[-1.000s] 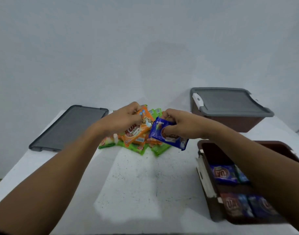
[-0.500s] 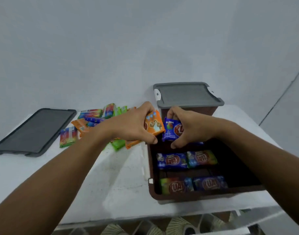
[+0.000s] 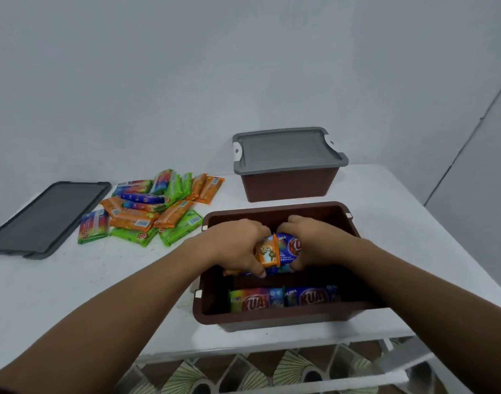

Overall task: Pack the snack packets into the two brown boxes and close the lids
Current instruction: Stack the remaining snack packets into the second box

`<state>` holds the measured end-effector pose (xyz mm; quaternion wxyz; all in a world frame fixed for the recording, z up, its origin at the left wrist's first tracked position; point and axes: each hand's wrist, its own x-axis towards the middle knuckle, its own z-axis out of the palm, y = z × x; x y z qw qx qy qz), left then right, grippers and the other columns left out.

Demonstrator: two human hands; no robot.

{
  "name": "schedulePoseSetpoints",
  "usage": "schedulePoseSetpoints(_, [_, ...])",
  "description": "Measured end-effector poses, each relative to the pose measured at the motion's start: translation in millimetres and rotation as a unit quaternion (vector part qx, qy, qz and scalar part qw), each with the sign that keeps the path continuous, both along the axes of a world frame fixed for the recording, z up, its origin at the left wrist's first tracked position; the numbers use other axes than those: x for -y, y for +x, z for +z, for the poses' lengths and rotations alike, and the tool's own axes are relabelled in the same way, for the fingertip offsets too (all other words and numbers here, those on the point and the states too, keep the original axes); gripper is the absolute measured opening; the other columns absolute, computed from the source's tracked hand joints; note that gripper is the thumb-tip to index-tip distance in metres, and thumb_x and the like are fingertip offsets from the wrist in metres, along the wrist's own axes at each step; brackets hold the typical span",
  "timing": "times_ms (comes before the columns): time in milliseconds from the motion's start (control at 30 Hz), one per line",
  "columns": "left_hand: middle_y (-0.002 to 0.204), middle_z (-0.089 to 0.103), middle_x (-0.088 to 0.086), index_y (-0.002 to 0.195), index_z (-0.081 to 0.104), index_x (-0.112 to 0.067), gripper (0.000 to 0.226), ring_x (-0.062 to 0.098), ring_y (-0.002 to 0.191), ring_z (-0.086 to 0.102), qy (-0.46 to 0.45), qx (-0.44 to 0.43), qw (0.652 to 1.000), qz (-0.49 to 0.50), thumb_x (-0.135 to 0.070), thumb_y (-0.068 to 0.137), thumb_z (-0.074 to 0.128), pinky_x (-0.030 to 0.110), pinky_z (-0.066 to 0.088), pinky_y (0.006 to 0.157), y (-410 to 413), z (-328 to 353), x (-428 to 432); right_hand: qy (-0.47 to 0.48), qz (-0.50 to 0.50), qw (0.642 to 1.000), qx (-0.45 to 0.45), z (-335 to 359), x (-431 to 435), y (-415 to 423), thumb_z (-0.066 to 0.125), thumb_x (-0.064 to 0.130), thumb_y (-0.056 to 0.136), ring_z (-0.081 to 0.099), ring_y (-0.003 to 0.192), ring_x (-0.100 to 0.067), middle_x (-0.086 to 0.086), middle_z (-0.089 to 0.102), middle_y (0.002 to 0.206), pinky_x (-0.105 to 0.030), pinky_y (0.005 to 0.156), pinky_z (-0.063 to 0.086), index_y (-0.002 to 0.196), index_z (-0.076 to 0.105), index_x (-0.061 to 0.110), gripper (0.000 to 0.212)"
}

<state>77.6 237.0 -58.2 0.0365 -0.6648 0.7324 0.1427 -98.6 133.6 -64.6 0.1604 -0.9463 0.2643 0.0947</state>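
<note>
Your hands each pinch one packet inside the open box; packets look light, crinkly; hold their edges.

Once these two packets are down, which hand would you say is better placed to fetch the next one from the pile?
Left, probably. The loose packets lie left of the open box, on the left hand's side; the right hand would have to cross over.

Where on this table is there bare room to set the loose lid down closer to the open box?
The white table is bare along its near edge, bordered by the loose grey lid, the packet pile and the open brown box. A further strip lies right of both boxes. It is crowded inside the open box, where the left hand and right hand hold packets.
</note>
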Motion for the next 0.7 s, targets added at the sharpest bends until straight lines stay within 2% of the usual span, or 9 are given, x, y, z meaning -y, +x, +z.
schedulePoseSetpoints(233, [0.129,0.057,-0.001,0.138,0.049,-0.022,0.082,0.022,0.112,0.061,0.003,0.116,0.993,-0.012,-0.056,0.072,0.082,0.037,0.053,0.086,-11,-20,9,-0.119,0.061,0.99,-0.043,-9,2,5,0.078,0.051,0.077,0.055,0.115,-0.017,0.003,0.051,0.131,-0.034,0.098,0.045,0.139,0.046,0.029,0.073])
schedulePoseSetpoints(467, [0.13,0.053,0.0,0.14,0.047,-0.019,0.082,0.02,0.113,0.058,-0.01,0.137,0.99,-0.024,-0.056,0.075,0.081,0.03,0.042,0.074,-14,-24,6,-0.145,0.067,0.986,-0.054,-16,3,3,0.079,0.047,0.078,0.05,0.127,-0.019,0.0,0.047,0.14,-0.038,0.106,0.041,0.144,0.042,0.027,0.078])
schedulePoseSetpoints(700, [0.127,0.045,-0.001,0.137,0.042,-0.021,0.08,0.019,0.117,0.05,-0.045,0.106,0.993,-0.03,-0.047,0.074,0.084,0.032,0.045,0.074,-14,-22,3,-0.162,0.076,0.983,-0.051,-16,0,1,0.081,0.047,0.077,0.046,0.13,-0.019,0.0,0.044,0.143,-0.036,0.107,0.039,0.147,0.039,0.025,0.085])
